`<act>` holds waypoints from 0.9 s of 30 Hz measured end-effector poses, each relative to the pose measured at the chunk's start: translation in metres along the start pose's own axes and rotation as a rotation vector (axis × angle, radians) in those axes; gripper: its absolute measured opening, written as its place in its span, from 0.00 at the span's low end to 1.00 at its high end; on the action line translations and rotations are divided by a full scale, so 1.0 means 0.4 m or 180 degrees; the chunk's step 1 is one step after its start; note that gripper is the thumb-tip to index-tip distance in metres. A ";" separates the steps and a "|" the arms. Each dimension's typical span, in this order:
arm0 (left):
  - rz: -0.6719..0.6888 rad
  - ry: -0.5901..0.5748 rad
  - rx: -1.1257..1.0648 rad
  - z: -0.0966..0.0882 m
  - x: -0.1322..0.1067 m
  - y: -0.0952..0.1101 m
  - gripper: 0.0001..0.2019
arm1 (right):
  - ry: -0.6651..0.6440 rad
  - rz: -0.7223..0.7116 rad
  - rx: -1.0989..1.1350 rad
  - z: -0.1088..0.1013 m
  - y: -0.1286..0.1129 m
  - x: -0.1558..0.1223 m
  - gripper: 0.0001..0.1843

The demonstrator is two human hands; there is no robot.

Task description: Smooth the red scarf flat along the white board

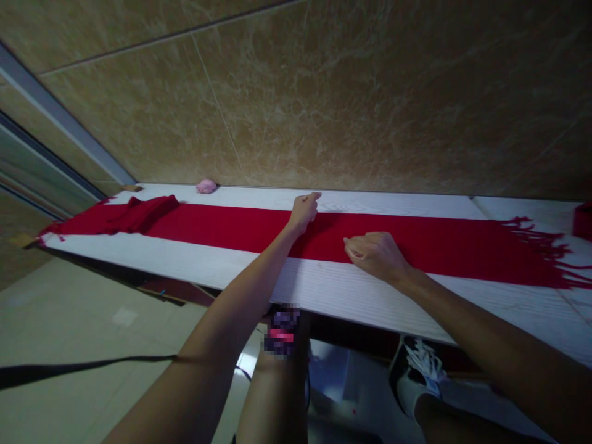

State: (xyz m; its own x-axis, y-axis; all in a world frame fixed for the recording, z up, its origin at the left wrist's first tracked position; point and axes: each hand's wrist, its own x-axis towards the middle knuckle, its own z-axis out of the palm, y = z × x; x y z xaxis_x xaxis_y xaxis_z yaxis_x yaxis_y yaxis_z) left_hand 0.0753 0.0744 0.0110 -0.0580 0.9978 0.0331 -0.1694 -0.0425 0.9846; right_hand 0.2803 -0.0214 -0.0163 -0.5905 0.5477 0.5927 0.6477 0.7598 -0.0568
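Observation:
A long red scarf (240, 228) lies stretched lengthwise along a white wood-grain board (319, 283). Its right end spreads into a fringe (546, 246), while the left part is bunched in raised folds (152, 213). Over the scarf's middle, near its far edge, is my left hand (304, 211), with most fingers curled in and one finger pointing right. My right hand (375, 251) is balled in a fist just to the right, at the near half of the cloth. No cloth shows gathered in either hand; whether they press on the scarf I cannot tell.
A small pink figure (206, 186) stands at the back of the board by the tan tiled wall (324, 98). Another dark red thing (583, 221) is at the right edge. A black strap (87, 368) crosses the lower left. Below are legs and a shoe (407, 376).

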 end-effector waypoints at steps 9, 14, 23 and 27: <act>-0.0131 0.0134 -0.0202 0.000 -0.007 0.011 0.24 | -0.0059 0.0051 -0.0072 -0.011 -0.006 -0.025 0.21; -0.0150 0.0109 -0.0284 0.000 -0.010 0.012 0.24 | -0.0269 -0.0017 -0.0091 -0.035 -0.021 -0.042 0.20; -0.0034 -0.0049 -0.0071 0.001 -0.015 0.016 0.26 | -0.0200 0.0034 -0.0118 -0.030 -0.019 -0.035 0.23; 0.0017 -0.0119 0.0012 0.001 -0.011 0.011 0.27 | -0.0021 0.0030 0.0034 -0.028 -0.015 -0.040 0.24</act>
State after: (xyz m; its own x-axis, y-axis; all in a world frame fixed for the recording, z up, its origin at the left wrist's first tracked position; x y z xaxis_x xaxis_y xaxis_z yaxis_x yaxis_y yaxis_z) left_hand 0.0751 0.0696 0.0153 -0.0221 0.9988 0.0447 -0.1654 -0.0477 0.9851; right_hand 0.2913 -0.0385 -0.0165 -0.5876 0.5572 0.5867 0.6481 0.7582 -0.0710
